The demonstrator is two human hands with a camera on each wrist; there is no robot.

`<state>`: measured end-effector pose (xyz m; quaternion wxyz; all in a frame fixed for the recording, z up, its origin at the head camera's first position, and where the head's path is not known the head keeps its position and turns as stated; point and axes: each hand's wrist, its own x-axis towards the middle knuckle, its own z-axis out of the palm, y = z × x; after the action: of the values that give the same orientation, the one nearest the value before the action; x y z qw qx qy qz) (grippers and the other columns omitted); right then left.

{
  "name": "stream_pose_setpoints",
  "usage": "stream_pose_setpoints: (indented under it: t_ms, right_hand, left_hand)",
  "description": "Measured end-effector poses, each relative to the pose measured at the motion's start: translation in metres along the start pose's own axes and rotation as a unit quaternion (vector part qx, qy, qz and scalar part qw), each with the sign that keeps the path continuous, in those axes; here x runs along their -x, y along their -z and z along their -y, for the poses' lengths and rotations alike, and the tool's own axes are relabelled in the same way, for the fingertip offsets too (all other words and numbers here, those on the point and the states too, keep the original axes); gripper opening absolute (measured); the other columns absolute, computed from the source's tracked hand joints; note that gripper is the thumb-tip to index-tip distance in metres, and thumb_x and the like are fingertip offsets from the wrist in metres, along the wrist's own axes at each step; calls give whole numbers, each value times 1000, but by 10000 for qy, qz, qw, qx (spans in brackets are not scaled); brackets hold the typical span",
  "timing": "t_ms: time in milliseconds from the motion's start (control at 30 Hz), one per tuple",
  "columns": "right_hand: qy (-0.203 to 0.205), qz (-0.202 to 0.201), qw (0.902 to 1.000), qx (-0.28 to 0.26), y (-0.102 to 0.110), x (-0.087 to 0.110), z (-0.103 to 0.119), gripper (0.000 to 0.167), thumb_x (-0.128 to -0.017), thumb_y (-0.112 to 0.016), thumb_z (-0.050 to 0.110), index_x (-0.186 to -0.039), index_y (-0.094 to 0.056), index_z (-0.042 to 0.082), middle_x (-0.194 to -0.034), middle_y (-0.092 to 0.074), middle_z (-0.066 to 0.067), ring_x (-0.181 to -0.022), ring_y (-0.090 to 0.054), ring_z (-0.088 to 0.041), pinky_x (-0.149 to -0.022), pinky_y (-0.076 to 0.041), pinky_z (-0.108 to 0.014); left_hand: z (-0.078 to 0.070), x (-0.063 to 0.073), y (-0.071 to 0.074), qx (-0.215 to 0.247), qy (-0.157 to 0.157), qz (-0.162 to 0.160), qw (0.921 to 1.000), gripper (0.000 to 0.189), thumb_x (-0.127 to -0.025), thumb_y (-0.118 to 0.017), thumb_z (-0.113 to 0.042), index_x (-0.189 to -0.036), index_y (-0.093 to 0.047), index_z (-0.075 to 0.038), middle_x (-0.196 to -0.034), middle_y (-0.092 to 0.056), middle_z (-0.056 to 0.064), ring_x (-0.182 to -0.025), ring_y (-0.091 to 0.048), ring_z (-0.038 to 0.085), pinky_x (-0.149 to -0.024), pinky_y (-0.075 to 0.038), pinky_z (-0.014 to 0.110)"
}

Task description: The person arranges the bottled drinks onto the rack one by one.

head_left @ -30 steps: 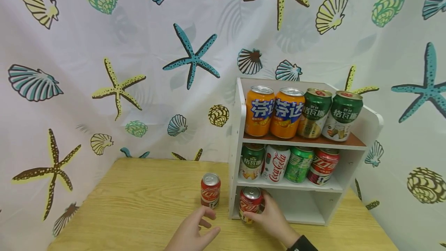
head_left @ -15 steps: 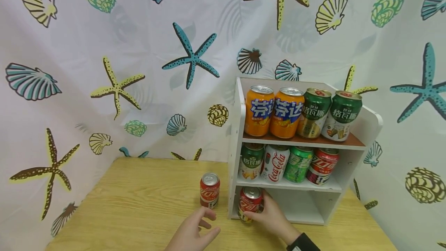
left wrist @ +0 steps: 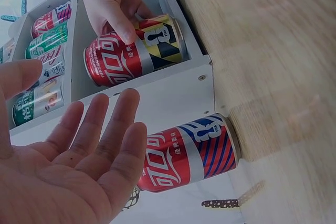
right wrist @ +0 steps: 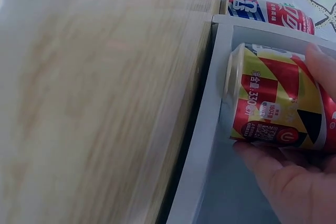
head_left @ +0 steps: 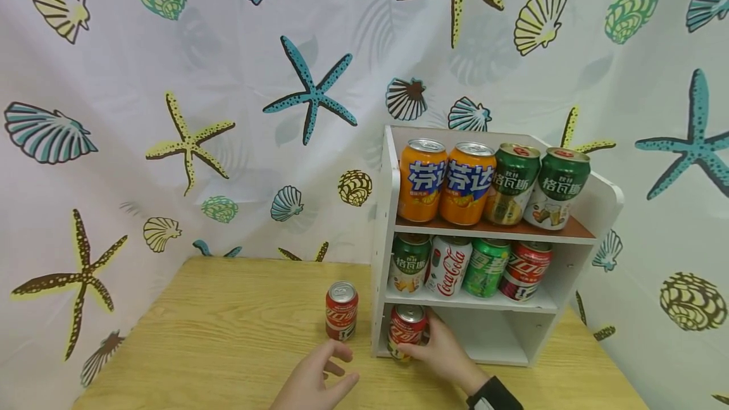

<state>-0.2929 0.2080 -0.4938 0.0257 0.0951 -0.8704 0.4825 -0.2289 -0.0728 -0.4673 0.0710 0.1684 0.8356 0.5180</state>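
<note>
At the left end of the bottom shelf, my right hand (head_left: 447,354) grips a red Coca-Cola can (head_left: 405,332) between thumb and fingers. In the right wrist view that can's yellow, red and black pattern (right wrist: 283,95) shows by its base. My left hand (head_left: 316,377) is held over the table, fingers loosely bent and apart, holding nothing. A second red cola can (head_left: 342,310) stands upright on the table just left of the shelf. In the left wrist view this can (left wrist: 189,153) appears beyond my left fingertips; whether they touch it is not plain there, but the head view shows them apart.
The white shelf unit (head_left: 378,283) stands on the wooden table (head_left: 228,328). Its top level bears two orange cans (head_left: 423,182) and two green-topped cans (head_left: 558,188). Green, white and red cans (head_left: 450,266) line the middle level. A patterned curtain (head_left: 239,68) hangs behind.
The view has shifted very slightly. Both hands and the cans otherwise stay as they were, with my right hand still holding the can in the bottom compartment.
</note>
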Motion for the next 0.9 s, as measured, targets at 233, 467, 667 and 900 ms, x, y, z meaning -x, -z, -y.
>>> stream_pose_setpoints:
  t_ms: [233,467,667,900]
  right_hand:
    - [-109,88,9998,-168,0,-4,2,84,-81,-90,20,-146,-42,-6,-137,-59,-23,-128,-59,-41,-103,-53,-51]
    - [-115,96,9997,-197,0,-4,8,83,-82,-89,15,-146,-42,-6,-137,-59,-23,-126,-60,-41,-102,-55,-49]
    - [-126,185,9995,-202,-2,-8,8,84,-83,-88,18,-147,-40,-4,-139,-58,-23,-128,-59,-42,-103,-54,-48]
    - [-175,233,9992,-280,-7,-12,4,85,-83,-88,22,-149,-39,-1,-142,-56,-22,-131,-56,-43,-106,-52,-50]
  left_hand:
    - [1,1,0,134,91,82,9998,39,-93,-77,-38,-118,-62,-12,-117,-67,8,-98,-67,20,-80,-54,48]
    - [5,-1,-2,214,94,159,9996,36,-93,-77,-37,-116,-62,-14,-117,-67,7,-98,-67,20,-82,-54,51]
    - [7,-1,-4,192,57,219,9996,33,-93,-77,-35,-114,-63,-14,-115,-67,8,-96,-67,20,-80,-55,49]
    - [6,-1,-4,240,77,225,9994,33,-93,-78,-33,-113,-64,-12,-114,-68,8,-95,-67,21,-81,-55,53]
